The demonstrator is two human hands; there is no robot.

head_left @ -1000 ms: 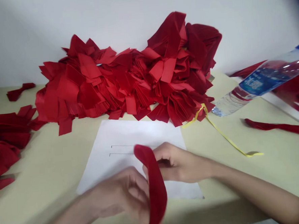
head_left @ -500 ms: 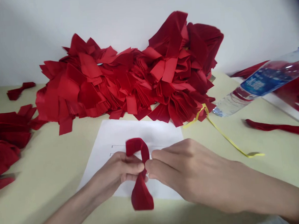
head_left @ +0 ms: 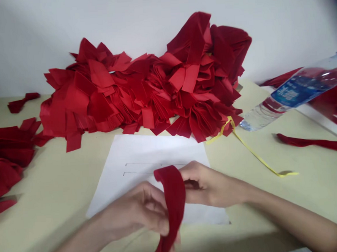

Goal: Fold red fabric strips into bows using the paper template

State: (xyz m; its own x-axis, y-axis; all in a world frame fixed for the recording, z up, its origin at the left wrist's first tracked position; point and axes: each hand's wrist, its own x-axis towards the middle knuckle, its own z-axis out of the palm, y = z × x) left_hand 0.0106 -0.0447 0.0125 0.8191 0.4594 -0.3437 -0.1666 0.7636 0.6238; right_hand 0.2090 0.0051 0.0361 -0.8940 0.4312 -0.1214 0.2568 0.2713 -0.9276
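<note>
A dark red velvet-like ribbon strip (head_left: 175,198) hangs in a curve above a white sheet of paper (head_left: 109,183) printed with thin measuring lines. My left hand (head_left: 145,209) is closed on the strip's lower part, with the thumb on its near side and fingertips showing behind it. The strip's lower end runs out of the bottom of the view. On the other side, my right hand (head_left: 202,183) is closed at the strip's upper right edge. Its fingertips are partly hidden behind the strip.
A long heap of bundled red strips (head_left: 143,89) lies along the wall. More red strips (head_left: 7,151) are piled at the left. To the right are a tilted plastic water bottle (head_left: 294,89), a yellow ribbon (head_left: 253,155) and a single twisted red strip (head_left: 312,142).
The strip was pinched narrow at its middle between both hands; now it is spread wider and closer to me. My left hand moved right and nearer, while my right hand turned.
</note>
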